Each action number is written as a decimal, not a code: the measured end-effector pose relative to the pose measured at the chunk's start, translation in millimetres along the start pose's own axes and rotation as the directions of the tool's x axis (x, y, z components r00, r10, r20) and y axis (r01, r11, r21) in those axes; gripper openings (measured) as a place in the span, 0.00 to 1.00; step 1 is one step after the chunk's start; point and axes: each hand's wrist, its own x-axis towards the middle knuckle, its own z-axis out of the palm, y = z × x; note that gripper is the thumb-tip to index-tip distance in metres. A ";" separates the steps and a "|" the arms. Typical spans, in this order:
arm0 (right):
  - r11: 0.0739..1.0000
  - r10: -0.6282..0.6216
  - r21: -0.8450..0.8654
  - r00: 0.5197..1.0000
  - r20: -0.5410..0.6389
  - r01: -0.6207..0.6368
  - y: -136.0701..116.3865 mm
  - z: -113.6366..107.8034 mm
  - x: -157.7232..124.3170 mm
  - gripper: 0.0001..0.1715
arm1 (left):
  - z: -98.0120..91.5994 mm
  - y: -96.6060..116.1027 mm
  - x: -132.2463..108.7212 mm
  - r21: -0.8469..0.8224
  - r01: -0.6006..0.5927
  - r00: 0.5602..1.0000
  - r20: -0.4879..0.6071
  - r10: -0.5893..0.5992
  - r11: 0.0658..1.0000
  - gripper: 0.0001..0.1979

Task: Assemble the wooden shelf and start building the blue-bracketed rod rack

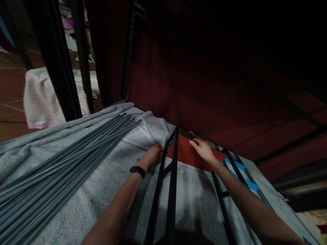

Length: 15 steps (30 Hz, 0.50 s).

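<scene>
A black metal frame [171, 183] with parallel bars lies on a grey blanket [114, 190]. Across its far end sits a flat red board [186, 152] with a pale near edge. My left hand [153, 154], with a dark band on the wrist, is closed at the frame's far left corner; its fingertips are partly hidden against the bar. On the board's far edge rests my right hand [203, 149], thumb on top and fingers curled over the edge. Blue-and-white strips [246, 175] show between the bars to the right of my right forearm.
A bundle of thin grey rods [76, 163] lies on the blanket at left. Behind rises a dark red panel [204, 92] with a perforated metal upright [127, 54]. Dark posts [55, 61] and a striped cloth [41, 98] stand beyond the blanket, over a tiled floor [11, 98].
</scene>
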 end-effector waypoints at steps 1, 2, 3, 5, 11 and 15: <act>0.999 -0.031 0.018 0.999 0.012 0.030 -0.5 -1.9 0.2 0.26 | -4.0 -3.7 1.3 -0.021 0.014 1.000 -0.010 -0.015 1.000 0.15; 0.998 -0.057 0.041 0.998 0.020 0.056 -0.7 -3.6 0.6 0.25 | -10.1 -6.4 2.4 -0.036 0.034 0.999 -0.039 -0.035 0.999 0.16; 0.995 -0.076 0.067 0.997 0.021 0.075 -0.6 -5.0 1.2 0.25 | -18.4 -7.2 3.3 -0.047 0.060 0.994 -0.094 -0.064 0.997 0.16; 0.988 -0.090 0.123 0.996 -0.004 0.089 0.4 -6.8 2.7 0.25 | -39.9 -1.2 4.5 -0.073 0.085 0.965 -0.243 -0.100 0.994 0.16; 0.944 -0.017 0.326 0.997 -0.078 0.042 5.6 -11.0 6.8 0.27 | -86.2 75.7 21.0 0.034 -0.128 0.913 -0.386 0.131 0.991 0.22; 0.914 0.019 0.406 0.998 -0.064 0.009 13.1 -13.7 13.2 0.27 | -68.3 126.2 57.0 0.289 -0.175 0.977 -0.066 0.202 0.941 0.24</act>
